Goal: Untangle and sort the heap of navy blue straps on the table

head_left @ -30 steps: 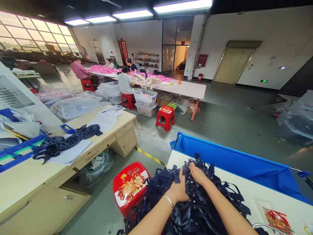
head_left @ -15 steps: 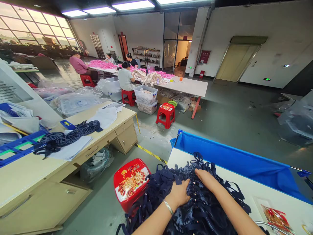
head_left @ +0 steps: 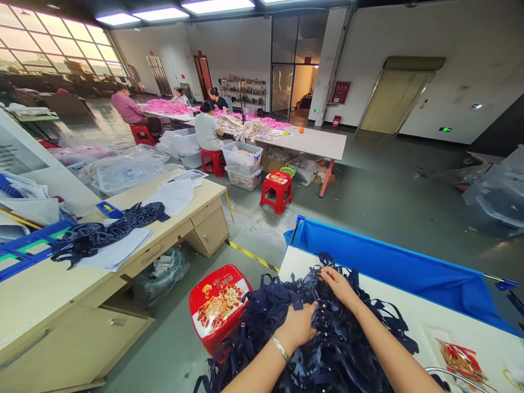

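A large heap of navy bras (head_left: pixel 339 349), with loose straps and small shiny metal bits, covers the near end of the white table. My left hand (head_left: pixel 298 325), with a silver bangle at the wrist, is sunk into the middle of the heap. Its fingers curl round the navy fabric, and their tips are partly hidden. Further out, at the heap's far edge, my right hand (head_left: pixel 334 283) pinches a navy strap or edge between thumb and fingers.
A red stool (head_left: pixel 219 305) stands left of the heap. Beyond the white table (head_left: pixel 446 322) runs a blue fabric bin (head_left: pixel 388 256). A packaged snack (head_left: pixel 460 357) lies at right. The desk (head_left: pixel 172 229) at left bears more navy bras (head_left: pixel 123 225). Several people sit at a far table.
My right hand has lifted slightly and drawn its fingers together into a pinch at the heap's far edge. The left hand stays in nearly the same place.
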{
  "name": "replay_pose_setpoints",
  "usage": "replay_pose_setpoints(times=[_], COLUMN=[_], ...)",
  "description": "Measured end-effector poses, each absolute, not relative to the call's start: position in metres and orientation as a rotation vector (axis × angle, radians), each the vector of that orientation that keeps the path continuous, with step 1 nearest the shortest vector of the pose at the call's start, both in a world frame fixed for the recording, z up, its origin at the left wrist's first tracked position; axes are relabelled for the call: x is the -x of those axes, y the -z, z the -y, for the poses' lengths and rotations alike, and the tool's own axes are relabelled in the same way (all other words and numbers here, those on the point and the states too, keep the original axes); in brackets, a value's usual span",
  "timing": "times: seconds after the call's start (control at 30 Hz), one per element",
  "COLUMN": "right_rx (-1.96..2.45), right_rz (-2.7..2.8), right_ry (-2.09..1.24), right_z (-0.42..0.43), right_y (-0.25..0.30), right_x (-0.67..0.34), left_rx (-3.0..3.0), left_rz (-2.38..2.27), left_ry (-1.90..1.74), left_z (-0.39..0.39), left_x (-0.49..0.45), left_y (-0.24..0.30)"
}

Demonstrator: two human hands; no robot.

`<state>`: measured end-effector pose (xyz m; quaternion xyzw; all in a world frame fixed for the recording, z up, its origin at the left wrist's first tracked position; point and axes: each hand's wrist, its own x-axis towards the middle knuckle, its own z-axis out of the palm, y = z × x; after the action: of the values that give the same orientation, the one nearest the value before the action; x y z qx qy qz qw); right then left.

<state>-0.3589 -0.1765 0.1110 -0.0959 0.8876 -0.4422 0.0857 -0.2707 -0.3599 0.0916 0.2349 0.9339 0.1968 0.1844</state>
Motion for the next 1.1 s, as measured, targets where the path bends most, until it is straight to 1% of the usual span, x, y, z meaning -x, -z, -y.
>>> replay_pose_setpoints(times=[0.27, 0.47, 0.73, 0.97, 1.1], right_rx=[0.146, 0.165, 0.145, 0.132, 0.187], right_rz=[-2.725, -2.717, -2.673, -2.619, -2.538], right_ry=[1.164, 1.109, 1.203, 1.304, 1.307], right_z=[0.191, 0.187, 0.188, 0.185, 0.183], right_y=[-0.089, -0.092, -0.093, -0.099, -0.111], right_x=[0.377, 0.370, 0.363, 0.350, 0.332], left_rx=[-0.721, -0.770, -0.838, -0.761, -0.702], left_rz=[-2.633, -2.635, -2.612, -2.650, -2.704], left_ry=[-0.518, -0.501, -0.509, -0.520, -0.634], left_z=[0.363, 0.364, 0.365, 0.364, 0.366], left_x=[0.268, 0.264, 0.258, 0.255, 0.263], left_y=[-0.096, -0.109, -0.108, -0.109, -0.114])
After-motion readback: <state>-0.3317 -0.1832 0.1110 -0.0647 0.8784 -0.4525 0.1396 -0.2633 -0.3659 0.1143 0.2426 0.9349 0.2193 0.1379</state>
